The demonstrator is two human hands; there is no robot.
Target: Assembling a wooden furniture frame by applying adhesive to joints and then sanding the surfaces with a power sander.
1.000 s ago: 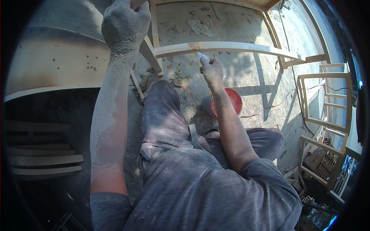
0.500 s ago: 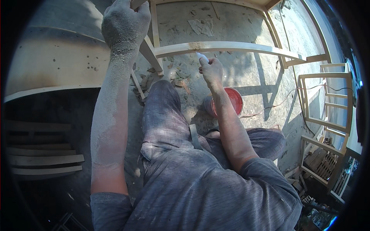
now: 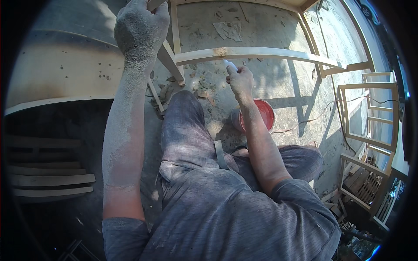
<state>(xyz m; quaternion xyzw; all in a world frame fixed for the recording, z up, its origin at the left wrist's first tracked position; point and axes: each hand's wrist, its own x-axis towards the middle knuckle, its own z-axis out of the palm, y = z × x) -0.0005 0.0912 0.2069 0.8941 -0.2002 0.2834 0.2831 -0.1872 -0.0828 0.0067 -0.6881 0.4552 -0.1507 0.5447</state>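
The otherwise bare wooden rail [image 3: 274, 52] bears one tan patch [image 3: 220, 51]; near it the right hand [image 3: 240, 81] grips a white bottle [image 3: 230, 65], leftward the left hand [image 3: 143, 28] clasps a bar [image 3: 156, 4].

We have the small bottle [image 3: 230, 65] in our right hand [image 3: 241, 81], on the near side of the rail [image 3: 274, 53]; the bucket [image 3: 266, 109] on the floor [image 3: 265, 32], partly behind our right forearm [image 3: 262, 141]; frames [image 3: 365, 86] far right; strips [image 3: 52, 179] far left.
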